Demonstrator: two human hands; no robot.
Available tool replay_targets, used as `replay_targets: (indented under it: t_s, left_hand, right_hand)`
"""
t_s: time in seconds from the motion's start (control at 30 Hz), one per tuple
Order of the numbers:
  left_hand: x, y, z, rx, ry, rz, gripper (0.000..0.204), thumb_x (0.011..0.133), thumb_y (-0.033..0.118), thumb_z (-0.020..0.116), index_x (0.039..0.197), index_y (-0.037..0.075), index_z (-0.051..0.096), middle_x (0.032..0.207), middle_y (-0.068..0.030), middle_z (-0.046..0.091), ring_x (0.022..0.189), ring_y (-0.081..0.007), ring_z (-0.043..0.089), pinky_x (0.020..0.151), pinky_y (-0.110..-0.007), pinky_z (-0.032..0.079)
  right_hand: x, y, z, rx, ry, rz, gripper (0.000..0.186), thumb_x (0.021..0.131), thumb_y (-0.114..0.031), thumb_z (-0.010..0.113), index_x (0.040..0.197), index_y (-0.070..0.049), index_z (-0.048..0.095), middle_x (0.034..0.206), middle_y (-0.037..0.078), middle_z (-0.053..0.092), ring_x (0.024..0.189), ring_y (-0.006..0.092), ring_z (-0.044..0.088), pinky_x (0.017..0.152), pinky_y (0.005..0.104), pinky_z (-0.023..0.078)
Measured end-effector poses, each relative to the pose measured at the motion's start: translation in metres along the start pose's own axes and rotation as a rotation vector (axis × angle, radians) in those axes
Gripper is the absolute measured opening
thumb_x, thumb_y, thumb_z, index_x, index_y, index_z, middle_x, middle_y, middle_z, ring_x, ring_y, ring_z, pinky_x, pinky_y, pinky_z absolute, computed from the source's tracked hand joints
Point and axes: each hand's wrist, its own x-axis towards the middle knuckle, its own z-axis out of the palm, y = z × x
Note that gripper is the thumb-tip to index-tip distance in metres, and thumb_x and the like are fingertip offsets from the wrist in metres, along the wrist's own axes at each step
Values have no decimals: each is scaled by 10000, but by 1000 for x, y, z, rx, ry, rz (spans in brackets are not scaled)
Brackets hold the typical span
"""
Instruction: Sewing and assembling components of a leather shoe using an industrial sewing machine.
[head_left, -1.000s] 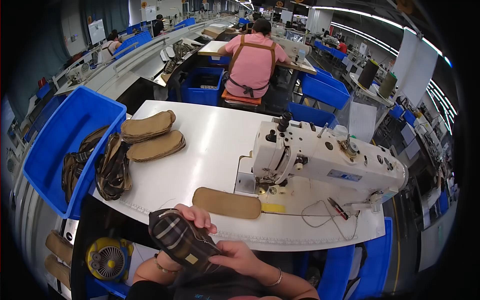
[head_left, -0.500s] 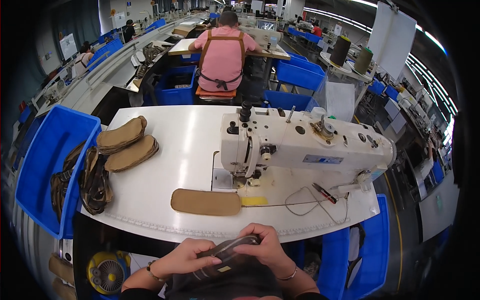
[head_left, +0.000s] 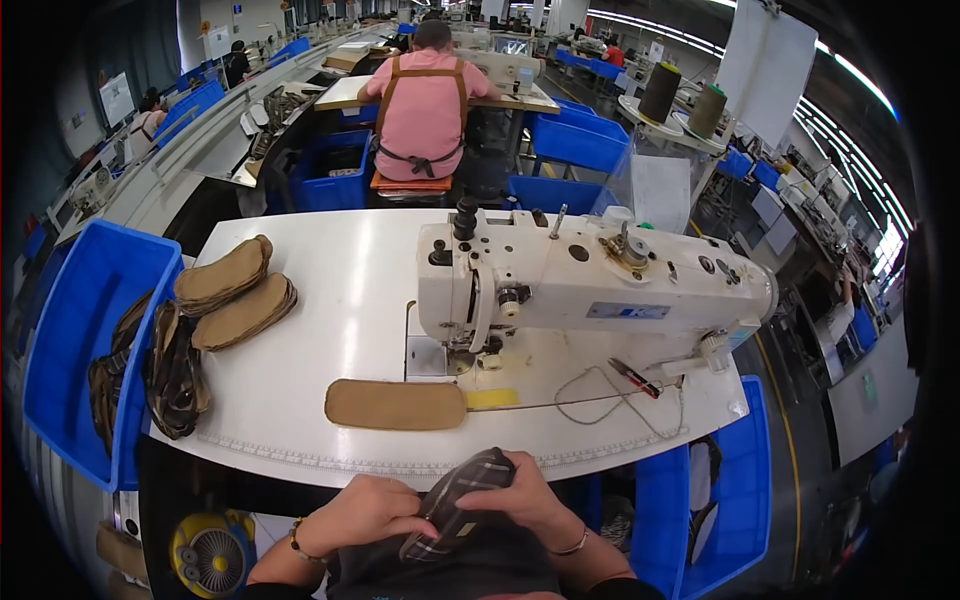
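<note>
A dark plaid zipped pouch (head_left: 468, 492) with a small pale label is held below the front edge of the white worktable (head_left: 330, 260). My left hand (head_left: 372, 515) pinches the pouch's lower left part, thumb out along it. My right hand (head_left: 525, 500) grips its right side, thumb pressed on top. Just beyond them lies an oblong tan fabric piece (head_left: 395, 403), left of a yellow strip (head_left: 490, 399) under a white sewing machine (head_left: 590, 280). Red-handled snips (head_left: 635, 378) and a cord loop (head_left: 590, 395) lie on the right.
Stacked tan pieces (head_left: 242, 310) and plaid pieces (head_left: 175, 375) sit left, beside a blue bin (head_left: 70, 340). A co-worker in pink (head_left: 420, 110) sits ahead. Thread cones (head_left: 657, 95) stand back right. A small yellow fan (head_left: 213, 555) and blue bins (head_left: 720, 540) are below.
My left hand has come away from the pouch's far end and moved leftward and lower. The pouch has turned, its top now toward upper right. The view has shifted too.
</note>
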Motion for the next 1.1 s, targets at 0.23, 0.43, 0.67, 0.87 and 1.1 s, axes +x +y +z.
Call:
replay_targets:
  t_s: [0.23, 0.43, 0.67, 0.87, 1.1]
  left_hand:
    - [6, 16, -1, -110, 164, 19, 425, 839, 310, 765, 584, 56, 538, 577, -84, 475, 529, -288, 505, 495, -372, 393]
    - [-4, 13, 6, -694, 467, -170, 568, 994, 340, 552, 523, 32, 478, 541, -82, 513, 514, -169, 444, 486, -319, 314]
    - [11, 9, -22, -677, 359, -221, 533, 1006, 364, 516, 585, 37, 545, 658, -70, 560, 597, -156, 496, 575, -281, 386]
    - [20, 11, 3, -793, 218, -530, 173, 934, 155, 694, 944, 11, 601, 756, 15, 553, 688, -53, 554, 590, -225, 424]
    - [19, 3, 27, -685, 341, -345, 159, 966, 128, 653, 1076, 22, 608, 864, 28, 565, 791, -17, 481, 662, -193, 402]
  right_hand:
    - [-11, 3, 5, 19, -63, 17, 340, 714, 47, 835, 1018, 6, 687, 955, 55, 725, 880, 103, 649, 800, 257, 525]
    - [-13, 7, 14, -286, -379, 187, 280, 731, -40, 817, 970, 15, 683, 881, 49, 713, 832, 83, 630, 762, 249, 511]
    - [-9, 23, 10, -363, -206, -18, 604, 697, -241, 892, 1165, 29, 622, 1049, 74, 687, 968, 127, 606, 899, 287, 486]
    - [-2, 3, 2, -313, -134, 77, 668, 674, -245, 919, 1201, 4, 593, 1080, 76, 678, 995, 131, 613, 909, 303, 489]
    - [-7, 7, 5, -391, -45, 6, 481, 778, -282, 864, 1056, -16, 575, 950, 50, 648, 899, 85, 583, 800, 263, 488]
